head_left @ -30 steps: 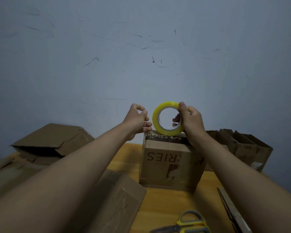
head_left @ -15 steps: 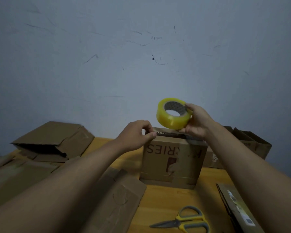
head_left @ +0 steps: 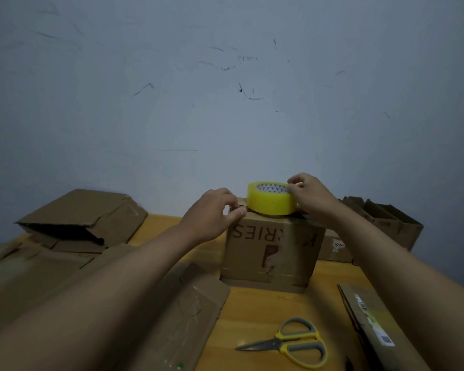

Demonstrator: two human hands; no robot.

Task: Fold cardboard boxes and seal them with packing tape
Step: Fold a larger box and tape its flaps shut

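Note:
A closed cardboard box (head_left: 272,253) with upside-down lettering stands on the wooden table (head_left: 257,317) in the middle. A yellow roll of packing tape (head_left: 269,200) lies flat on the box's top. My right hand (head_left: 310,198) grips the roll at its right side. My left hand (head_left: 212,215) pinches at the box's top left edge, fingers pressed together right beside the roll. Whether a tape end sits under those fingers is too small to tell.
Yellow-handled scissors (head_left: 292,344) lie on the table in front of the box. Flattened cardboard (head_left: 172,311) lies under my left arm, a half-folded box (head_left: 86,218) sits at the back left, open boxes (head_left: 386,223) at the back right, a flat labelled carton (head_left: 373,319) at the right.
My right hand brought the tape roll down from the air and laid it flat on the box top. My left hand dropped to the box's top left edge.

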